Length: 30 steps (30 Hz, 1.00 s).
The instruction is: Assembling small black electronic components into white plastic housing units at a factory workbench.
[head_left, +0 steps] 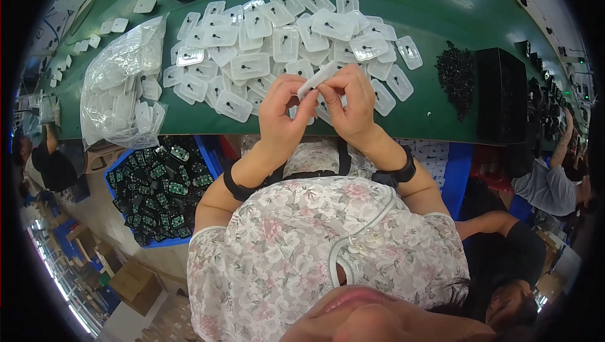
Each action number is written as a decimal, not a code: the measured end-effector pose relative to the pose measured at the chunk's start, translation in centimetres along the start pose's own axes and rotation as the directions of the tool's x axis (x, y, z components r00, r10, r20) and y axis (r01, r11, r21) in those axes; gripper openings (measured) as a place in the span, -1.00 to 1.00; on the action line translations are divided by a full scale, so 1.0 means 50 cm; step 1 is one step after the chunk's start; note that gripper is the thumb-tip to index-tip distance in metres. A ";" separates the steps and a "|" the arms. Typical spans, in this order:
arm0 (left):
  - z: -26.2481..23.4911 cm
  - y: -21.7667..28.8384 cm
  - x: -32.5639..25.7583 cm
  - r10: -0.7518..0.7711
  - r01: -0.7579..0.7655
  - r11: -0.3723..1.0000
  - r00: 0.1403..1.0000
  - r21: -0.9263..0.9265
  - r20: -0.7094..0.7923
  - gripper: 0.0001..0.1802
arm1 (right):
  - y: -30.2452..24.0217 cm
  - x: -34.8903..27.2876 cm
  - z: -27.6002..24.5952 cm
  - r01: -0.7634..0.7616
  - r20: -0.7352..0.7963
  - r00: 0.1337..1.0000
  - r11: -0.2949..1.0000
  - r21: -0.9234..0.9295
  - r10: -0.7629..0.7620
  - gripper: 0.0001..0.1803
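The left hand (pixel 283 115) and right hand (pixel 353 104) pinch one cover (pixel 317 79), probably fitting a part like the black pieces (pixel 455 80) right of the grip, next needing a firm press.

Smooth, translucent white plastic covers (pixel 249 65) on a smooth green tabletop (pixel 454 14) with a low sheen.
Held piece (pixel 317 80): same pale plastic look. Bag (pixel 94 109): thin clear film, crinkled, glossy. Small black parts (pixel 455 77): plastic-looking, heap reads rough. Black box (pixel 504 96): matt, material unclear. Blue bin (pixel 165 242): smooth plastic. Circuit boards (pixel 179 152): green, some shine. Floral top (pixel 283 228): matt printed cloth. Carton (pixel 135 282): brown cardboard, matt.
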<state>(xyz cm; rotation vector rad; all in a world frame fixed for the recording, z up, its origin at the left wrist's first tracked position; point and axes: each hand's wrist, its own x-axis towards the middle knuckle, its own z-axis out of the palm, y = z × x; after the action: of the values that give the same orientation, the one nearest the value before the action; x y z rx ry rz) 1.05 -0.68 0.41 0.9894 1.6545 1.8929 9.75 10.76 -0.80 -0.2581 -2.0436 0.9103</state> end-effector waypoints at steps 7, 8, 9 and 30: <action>-0.008 0.016 0.000 -0.137 0.145 0.974 0.989 -0.174 0.061 -0.94 | -0.031 0.038 -0.055 -0.271 0.188 0.951 0.954 0.128 0.245 -0.69; -0.008 0.018 0.000 -0.142 0.154 0.978 0.986 -0.144 0.090 -0.94 | -0.028 0.036 -0.061 -0.273 0.182 0.951 0.954 0.124 0.248 -0.69; -0.009 0.019 0.000 -0.148 0.162 0.980 0.982 -0.114 0.120 -0.94 | -0.024 0.033 -0.065 -0.393 0.283 0.898 0.903 0.174 0.336 -0.70; -0.050 -0.002 -0.001 -0.295 0.306 0.951 0.938 -0.040 0.181 -0.55 | 0.096 -0.012 -0.221 -0.667 -0.228 0.713 0.742 0.070 0.663 -0.83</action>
<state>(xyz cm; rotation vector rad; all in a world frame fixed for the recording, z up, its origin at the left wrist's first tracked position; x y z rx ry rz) -0.83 -2.36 0.22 0.7963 1.5319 1.6029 18.06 19.49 -0.46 -1.1253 -1.7299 1.2163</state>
